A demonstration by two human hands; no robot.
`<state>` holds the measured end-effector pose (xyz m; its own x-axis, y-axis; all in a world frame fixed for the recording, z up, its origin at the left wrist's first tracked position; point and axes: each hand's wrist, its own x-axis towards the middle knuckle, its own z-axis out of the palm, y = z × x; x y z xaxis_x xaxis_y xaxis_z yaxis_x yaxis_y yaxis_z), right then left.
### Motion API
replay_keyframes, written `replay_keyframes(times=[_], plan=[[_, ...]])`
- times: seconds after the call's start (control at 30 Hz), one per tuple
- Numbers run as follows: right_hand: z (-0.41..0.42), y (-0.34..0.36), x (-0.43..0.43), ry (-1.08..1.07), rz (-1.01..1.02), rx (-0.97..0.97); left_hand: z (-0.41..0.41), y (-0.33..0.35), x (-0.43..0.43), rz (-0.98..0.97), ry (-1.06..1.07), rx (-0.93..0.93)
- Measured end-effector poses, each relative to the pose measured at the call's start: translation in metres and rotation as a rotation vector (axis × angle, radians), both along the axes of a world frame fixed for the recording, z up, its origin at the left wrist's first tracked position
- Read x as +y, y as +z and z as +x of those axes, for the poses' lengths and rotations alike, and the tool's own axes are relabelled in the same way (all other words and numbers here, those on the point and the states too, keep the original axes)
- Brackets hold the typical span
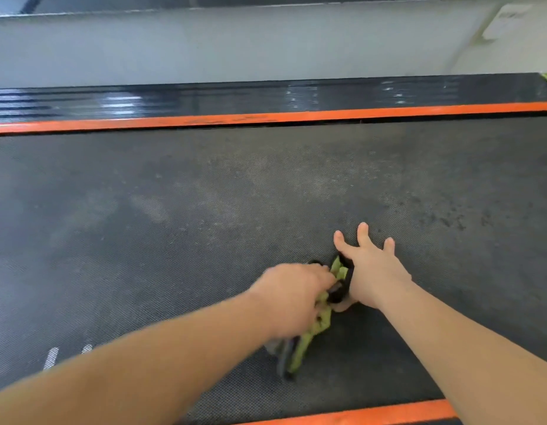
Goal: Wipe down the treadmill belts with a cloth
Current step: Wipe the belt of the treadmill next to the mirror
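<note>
Our left hand [293, 299] has its grip clamped on the green cloth [323, 322]. Our right hand [368, 271] lies splayed on the belt [204, 194]. Dusty patches toward eleven o'clock; we judge most wiping remains.

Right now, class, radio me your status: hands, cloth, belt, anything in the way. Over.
Left hand grips green cloth, bunched low on belt. Right hand fingers spread, beside cloth's far end. Pale patches on belt; nothing in the way.

L hand [292, 302] clenched, R hand [372, 276] splayed
</note>
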<state>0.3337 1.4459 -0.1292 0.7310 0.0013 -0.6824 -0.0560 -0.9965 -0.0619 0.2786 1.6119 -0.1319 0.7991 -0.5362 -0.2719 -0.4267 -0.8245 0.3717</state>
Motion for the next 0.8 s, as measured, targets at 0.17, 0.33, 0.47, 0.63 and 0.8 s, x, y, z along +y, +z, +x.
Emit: replay_keyframes(times=[0.17,0.33,0.47,0.63,0.8], plan=[[0.001,0.0,0.004,0.001,-0.028,0.041,0.053,-0.018,0.047,0.043,0.544,-0.146],[0.002,0.002,0.003,-0.012,-0.005,0.015,-0.015,-0.007,0.004,-0.182,-0.009,0.042],[0.001,0.002,0.002,0.005,-0.003,0.029,0.048,-0.014,0.052,0.066,0.219,-0.052],[0.005,0.0,0.006,-0.023,-0.015,0.026,-0.003,-0.012,0.006,-0.069,0.37,-0.071],[0.001,-0.001,0.004,-0.021,-0.006,-0.005,-0.019,-0.005,0.034,-0.103,-0.03,-0.007]])
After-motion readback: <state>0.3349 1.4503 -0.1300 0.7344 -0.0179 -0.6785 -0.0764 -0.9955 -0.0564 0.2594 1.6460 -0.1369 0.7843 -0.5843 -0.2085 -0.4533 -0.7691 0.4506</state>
